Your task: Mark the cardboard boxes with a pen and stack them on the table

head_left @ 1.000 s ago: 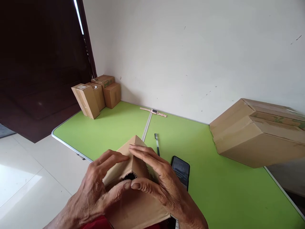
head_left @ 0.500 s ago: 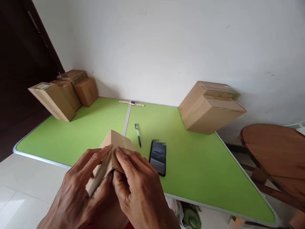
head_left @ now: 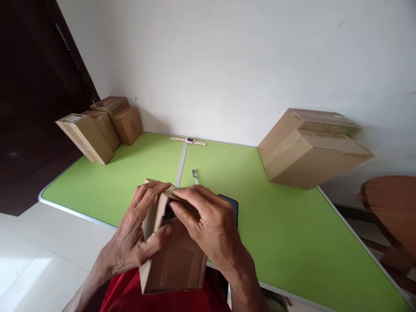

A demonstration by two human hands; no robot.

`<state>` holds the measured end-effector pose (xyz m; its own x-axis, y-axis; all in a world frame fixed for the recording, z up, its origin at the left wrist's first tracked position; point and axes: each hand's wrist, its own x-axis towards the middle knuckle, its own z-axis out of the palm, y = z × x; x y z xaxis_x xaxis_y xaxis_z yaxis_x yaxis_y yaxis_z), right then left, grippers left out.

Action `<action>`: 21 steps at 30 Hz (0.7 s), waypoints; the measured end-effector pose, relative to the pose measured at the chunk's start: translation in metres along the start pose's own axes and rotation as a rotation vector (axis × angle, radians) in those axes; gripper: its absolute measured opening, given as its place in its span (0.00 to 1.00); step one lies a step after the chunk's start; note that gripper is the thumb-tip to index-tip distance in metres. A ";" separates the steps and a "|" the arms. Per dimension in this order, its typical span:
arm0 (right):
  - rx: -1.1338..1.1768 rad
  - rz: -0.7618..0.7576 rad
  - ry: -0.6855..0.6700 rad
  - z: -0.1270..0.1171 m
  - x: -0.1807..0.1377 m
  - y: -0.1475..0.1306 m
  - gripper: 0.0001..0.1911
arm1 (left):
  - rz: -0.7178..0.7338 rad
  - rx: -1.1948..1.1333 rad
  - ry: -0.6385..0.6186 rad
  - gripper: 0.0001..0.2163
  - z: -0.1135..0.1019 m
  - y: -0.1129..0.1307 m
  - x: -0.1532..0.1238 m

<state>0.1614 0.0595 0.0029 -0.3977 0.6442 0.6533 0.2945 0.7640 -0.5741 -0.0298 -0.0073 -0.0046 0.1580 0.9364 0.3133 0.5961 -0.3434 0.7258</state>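
A brown cardboard box (head_left: pixel 177 264) is tilted in front of me, over the near edge of the table. My left hand (head_left: pixel 138 229) grips its left side, fingers over the top and thumb on the front face. My right hand (head_left: pixel 211 221) pinches the upper edge, with the index finger on top and the thumb at a dark gap (head_left: pixel 168 211) under the flap. What lies inside the gap cannot be made out. Just behind my right hand are a phone (head_left: pixel 231 200), partly hidden, and a pen (head_left: pixel 195 174), its lower part covered.
On the green table (head_left: pixel 286 234), several cardboard boxes (head_left: pixel 87 138) stand at the back left. More boxes (head_left: pixel 312 156) stand at the right against the wall. A pink-strapped watch (head_left: pixel 189 140) lies by the wall. A round brown wooden table (head_left: pixel 393 208) is at the right.
The box has tipped so its front face shows, and a dark gap appears at its top edge. My right hand has risen, covering part of the pen and phone. The view has shifted left.
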 end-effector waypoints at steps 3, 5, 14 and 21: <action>0.029 0.095 0.108 -0.004 0.003 0.028 0.11 | -0.084 -0.052 0.030 0.23 -0.002 -0.005 0.009; 0.025 0.287 0.181 -0.004 0.001 0.054 0.19 | -0.133 -0.078 0.042 0.22 -0.005 -0.006 0.009; -0.542 1.047 -0.445 0.049 -0.019 0.143 0.10 | -0.341 -0.082 0.141 0.17 -0.015 0.003 -0.007; -0.283 1.038 -0.299 0.040 -0.019 0.149 0.15 | -0.361 -0.091 0.209 0.17 -0.014 -0.001 -0.003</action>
<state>0.1778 0.1596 -0.1153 -0.0255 0.9692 -0.2450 0.7777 -0.1348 -0.6141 -0.0420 -0.0107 0.0029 -0.2166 0.9663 0.1392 0.5106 -0.0094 0.8598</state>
